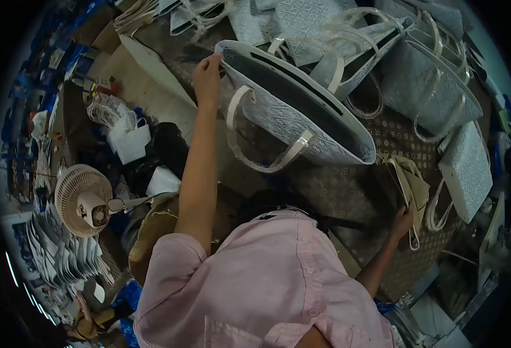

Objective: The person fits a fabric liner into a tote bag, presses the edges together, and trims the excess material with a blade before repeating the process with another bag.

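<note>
A large silvery patterned tote bag [278,107] with pale handles lies mouth open on the brown patterned table [336,191]. At its upper left corner, my left hand [208,72] is closed on the bag's edge. Over on the right, my right hand [403,221] is closed around a folded tan piece [412,188] with a pale cord or strap hanging below it. The right fingers are partly hidden by this piece. One handle of the tote hangs toward me, and the dark interior shows between its two sides.
More silvery bags [429,81] with plastic-wrapped handles crowd the table's far side and right. A fan [84,200] stands at left, above stacked pale sheets [64,249]. Another person [90,322] is at the lower left.
</note>
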### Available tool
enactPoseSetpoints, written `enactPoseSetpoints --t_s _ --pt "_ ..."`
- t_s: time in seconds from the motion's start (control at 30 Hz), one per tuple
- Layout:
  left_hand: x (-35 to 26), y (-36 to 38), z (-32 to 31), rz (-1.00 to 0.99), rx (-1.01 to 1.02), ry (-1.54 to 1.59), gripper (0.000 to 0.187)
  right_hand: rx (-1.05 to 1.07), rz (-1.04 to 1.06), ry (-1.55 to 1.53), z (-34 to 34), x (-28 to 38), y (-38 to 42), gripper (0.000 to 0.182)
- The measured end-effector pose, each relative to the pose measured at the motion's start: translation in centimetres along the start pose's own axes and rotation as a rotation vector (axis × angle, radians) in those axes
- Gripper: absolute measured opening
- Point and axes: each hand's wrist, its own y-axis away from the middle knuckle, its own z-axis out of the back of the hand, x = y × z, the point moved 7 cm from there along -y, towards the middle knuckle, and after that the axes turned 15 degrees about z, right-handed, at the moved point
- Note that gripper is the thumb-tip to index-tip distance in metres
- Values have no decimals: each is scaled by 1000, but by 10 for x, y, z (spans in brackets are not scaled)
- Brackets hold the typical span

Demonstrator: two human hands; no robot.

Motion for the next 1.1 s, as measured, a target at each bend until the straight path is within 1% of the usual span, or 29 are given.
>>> enactPoseSetpoints --t_s 0.07,0.1,0.13,0.2,0.27,0.3,0.37,0.4,0.43,0.47,0.5,0.53,0.57,0.6,0.63,0.67,0.7,0.77,0.8,0.83,0.87,0.9,0.93,0.97,1.0,1.03,1.07,1.1 --pt "0 5 -15 1 94 46 32 26 64 137 10 10 -10 42" --pt "-27 -7 10 -60 101 6 30 28 63 84 -13 29 9 42" --pt "-29 -8 13 -69 96 15 30 20 73 87 -14 20 4 42" --pt "-26 -10 12 -40 168 30 31 6 87 97 -9 13 -5 42" --pt "-27 -8 19 -49 179 -1 32 -110 13 -101 13 33 0 40" --pt "-29 -8 18 -63 203 -18 33 -117 15 -101 18 39 -6 40" --pt "-32 -9 23 -116 48 -147 35 -266 203 -388 40 57 -10 39" --pt "-33 -16 27 -209 17 -294 37 -301 243 -395 55 73 -4 40" --pt "-28 -22 24 -99 91 -215 38 -338 274 -377 69 92 -1 40" --pt "-34 -31 22 -257 97 -486 39 -396 281 -474 77 94 1 40" --pt "-29 -36 23 -333 34 -451 41 -442 287 -427 97 108 7 38" --pt "-24 -33 21 -203 34 -372 43 -460 287 -395 114 117 13 34" --pt "-20 -34 18 -62 88 -252 44 -474 297 -376 128 123 18 30" --pt "-13 -48 21 -60 85 -189 45 -506 277 -296 149 127 25 30" --pt "-20 -31 15 -106 34 -247 45 -512 336 -201 166 142 30 28" --pt "-31 -14 22 -158 -32 -336 46 -488 378 -129 175 160 41 26" --pt "-32 -12 24 -177 -23 -336 46 -499 352 -93 184 176 42 26" --pt "-32 -11 19 -193 27 -315 46 -608 547 -91 205 218 41 27" --pt "-32 -9 16 -178 53 -318 45 -555 462 -95 206 217 43 31" --pt "-35 -10 17 -168 74 -321 43 -575 451 -70 212 230 46 31" --pt "-34 -16 20 -173 95 -308 43 -540 450 184 214 252 44 33" --pt "-31 -36 22 -177 185 -331 41 -506 439 441 209 284 41 35" --pt "-33 -30 17 -170 257 -370 39 -467 413 373 208 285 40 34" --pt "-42 -22 16 -162 264 -407 35 -467 407 383 209 290 40 34" --pt "-42 -28 19 -158 275 -409 35 -415 446 500 207 299 40 34" --pt "-39 -32 18 -170 343 -389 34 -366 489 617 206 305 39 33" --pt "-39 -35 15 -185 408 -371 33 -368 485 621 210 299 40 33" --pt "-41 -35 15 -187 414 -373 33 -279 427 546 208 282 43 31"
